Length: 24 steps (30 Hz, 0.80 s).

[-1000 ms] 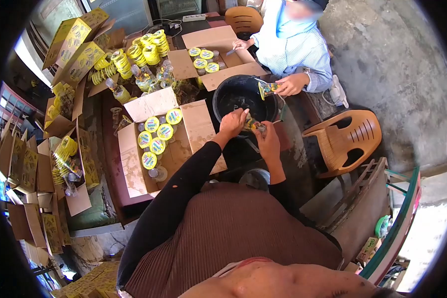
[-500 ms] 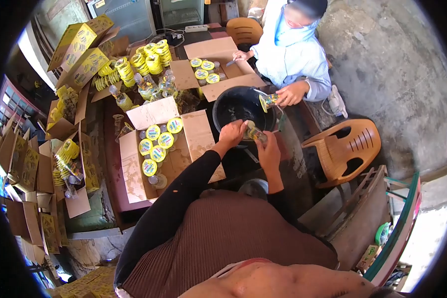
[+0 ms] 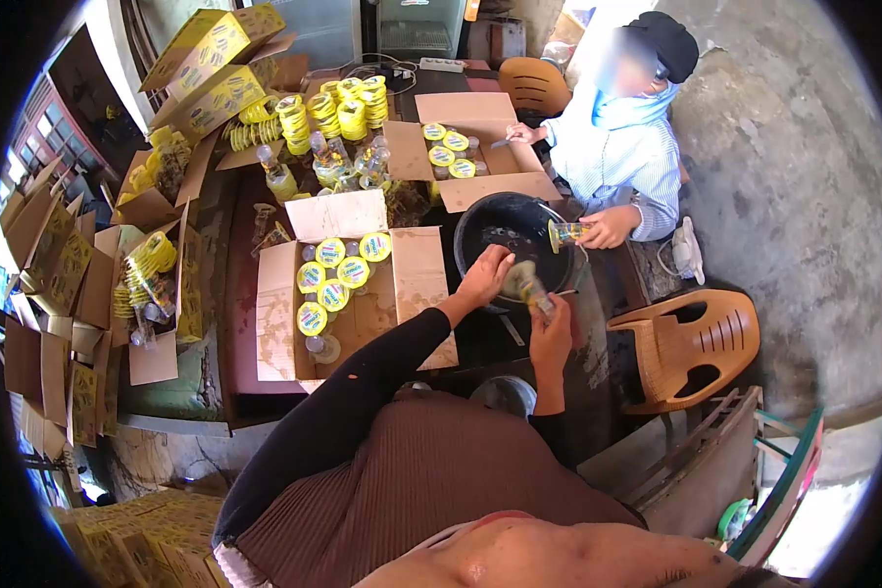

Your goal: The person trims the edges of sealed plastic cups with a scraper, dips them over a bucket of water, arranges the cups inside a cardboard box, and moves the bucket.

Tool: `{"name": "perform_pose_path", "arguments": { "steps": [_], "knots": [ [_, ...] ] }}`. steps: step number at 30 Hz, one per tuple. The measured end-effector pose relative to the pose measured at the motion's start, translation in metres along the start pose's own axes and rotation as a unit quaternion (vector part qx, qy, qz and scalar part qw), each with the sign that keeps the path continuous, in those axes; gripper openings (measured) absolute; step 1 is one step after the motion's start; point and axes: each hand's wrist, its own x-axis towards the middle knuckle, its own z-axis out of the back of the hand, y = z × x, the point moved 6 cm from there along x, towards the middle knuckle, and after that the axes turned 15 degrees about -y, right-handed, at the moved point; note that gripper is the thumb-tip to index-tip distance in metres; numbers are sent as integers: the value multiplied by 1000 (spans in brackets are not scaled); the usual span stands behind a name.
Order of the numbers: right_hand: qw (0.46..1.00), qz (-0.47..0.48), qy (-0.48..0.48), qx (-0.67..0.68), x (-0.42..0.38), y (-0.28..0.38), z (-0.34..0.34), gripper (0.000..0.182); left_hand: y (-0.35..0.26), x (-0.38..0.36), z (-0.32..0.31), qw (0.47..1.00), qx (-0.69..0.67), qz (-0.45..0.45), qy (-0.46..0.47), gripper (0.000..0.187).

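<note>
Fingers, left hand (image 3: 483, 278): bent and drawn close together at the upper end of the printed glass (image 3: 532, 287); cannot tell whether gripping or only near
Fingers, right hand (image 3: 551, 338): narrow, wrapped round the lower end of the same glass
Glass writing: coloured print along the side, blurred, not readable
Lid labels: yellow round lids (image 3: 353, 271) with blue and red lettering, too small to read for sure; six in the near carton (image 3: 423, 294), four more in the far carton (image 3: 485, 182)
Carton print: yellow panels with dark marks on the stacked boxes (image 3: 211, 54), wording not legible
Glass axis: slanted, running from upper left to lower right in view; one end toward the left hand, other end down in the right palm
Glass place: between both hands, at the near right side of the black bucket (image 3: 480, 230)
Across the bucket: second printed glass (image 3: 568, 234), lying roughly level in a co-worker's hand (image 3: 610, 226)
Other hand over there: flat tool (image 3: 501, 143) held by the far carton
Left of cartons: stacked yellow rings (image 3: 293, 124)
</note>
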Motion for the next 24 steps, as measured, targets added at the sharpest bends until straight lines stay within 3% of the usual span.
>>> {"name": "perform_pose_path", "arguments": {
  "steps": [3, 5, 6, 8, 9, 11, 15, 17, 19, 21, 23, 24],
  "knots": [
    [997, -19, 70, 22, -5, -10, -14, 38, -20, -4, 21, 998, -4, -57, -38, 23],
    [1000, 14, -12, 22, 1, 17, 1, 37, -25, -12, 37, 998, 8, -51, -45, 20],
    [1000, 12, -6, 22, 0, 14, -1, 37, -23, -18, 46, 998, 10, -45, -39, 18],
    [994, 33, 99, -7, -5, 7, -17, 37, -18, -31, 69, 997, 35, -60, -39, 19],
    [994, 32, 102, -8, -5, 12, -18, 37, -14, -39, 83, 997, 35, -57, -39, 19],
    [999, 47, 12, 11, 0, 28, -9, 37, -2, -56, 116, 993, 87, -56, -59, 21],
    [997, 55, 53, -15, -3, 24, -22, 37, 39, -99, 198, 975, 189, 4, -115, 26],
    [999, 45, 12, -12, -2, 31, -16, 37, 46, -116, 242, 966, 218, 23, -139, 23],
    [991, 66, 94, -73, -4, 27, -27, 38, 61, -135, 283, 936, 303, 31, -178, 23],
    [993, 32, 97, -54, -7, 33, -33, 39, 68, -153, 317, 912, 351, 45, -208, 30],
    [999, 17, -23, -43, -4, 47, -22, 40, 81, -166, 341, 887, 408, 101, -193, 39],
    [996, 9, 45, -76, -6, 48, -28, 40, 90, -176, 348, 887, 407, 103, -192, 39]
  ]
}}
